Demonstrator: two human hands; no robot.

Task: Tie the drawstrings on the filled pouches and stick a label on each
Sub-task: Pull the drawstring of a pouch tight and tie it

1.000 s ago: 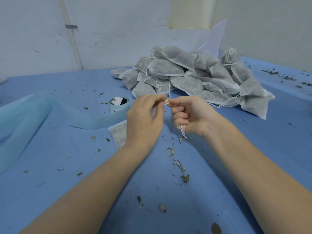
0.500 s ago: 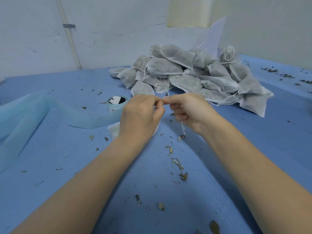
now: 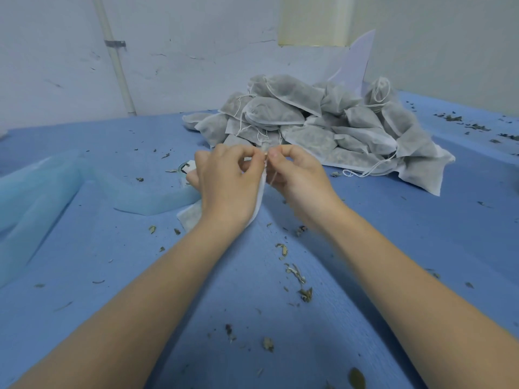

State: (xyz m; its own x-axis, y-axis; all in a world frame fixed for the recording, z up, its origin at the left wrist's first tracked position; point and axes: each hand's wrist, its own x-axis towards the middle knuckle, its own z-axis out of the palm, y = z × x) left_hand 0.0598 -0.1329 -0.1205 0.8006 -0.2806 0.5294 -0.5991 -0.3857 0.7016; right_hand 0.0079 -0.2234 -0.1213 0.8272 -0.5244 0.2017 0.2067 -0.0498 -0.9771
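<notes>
Blue cloth covers the table (image 3: 365,248), which runs back to a scuffed white wall with a thin pipe (image 3: 119,66) fixed upright on it.

Both hands meet over the middle of the table. The left hand (image 3: 224,183) has thumb and forefinger curled together in a tight grip on the white drawstring (image 3: 265,167) at the neck of a pouch (image 3: 191,217). The right hand (image 3: 297,178) faces it, its thumb and forefinger likewise pinching the drawstring, the two pinches almost touching. A short length of string hangs down between the palms. Most of the pouch is hidden behind the left hand and wrist; its pale, filled lower corner shows on the cloth just left of that wrist, and a strip of its edge shows between the hands.

Just beyond the left hand, partly hidden by it, sits a roll of labels (image 3: 186,172). Left of that lies a folded sheet of light blue fabric (image 3: 56,192).

Behind the hands, toward the right, is a heap of filled pouches (image 3: 323,122), greyish-white, with loose white strings trailing out. A white card (image 3: 356,66) stands against the wall behind the heap.

Dried leaf crumbs (image 3: 295,273) are scattered across the cloth, thickest between the forearms and along the far right edge.
</notes>
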